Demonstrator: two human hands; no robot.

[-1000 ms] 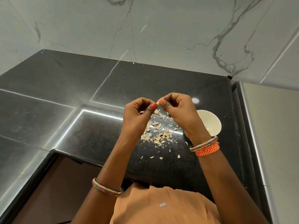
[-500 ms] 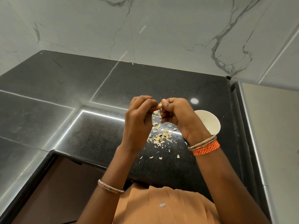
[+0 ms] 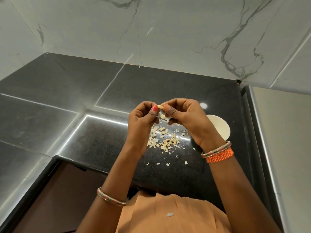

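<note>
A small pale garlic clove [image 3: 160, 106] is pinched between the fingertips of my left hand [image 3: 142, 117] and my right hand [image 3: 183, 115], held above the black counter [image 3: 84, 135]. A bit of papery skin [image 3: 162, 116] hangs just under the clove between the two hands. Below them a scatter of peels and cloves [image 3: 165, 142] lies on the counter. A white bowl [image 3: 220, 128] stands to the right, partly hidden behind my right wrist.
Marble wall tiles [image 3: 168, 31] rise behind the counter. A steel-edged surface [image 3: 277, 132] runs along the right. The counter's front edge [image 3: 55, 158] steps in at the lower left above a dark brown recess [image 3: 58, 199].
Both hands stayed together on the clove. My left thumb with its red nail has turned back into view, and a piece of skin now hangs below the clove.
</note>
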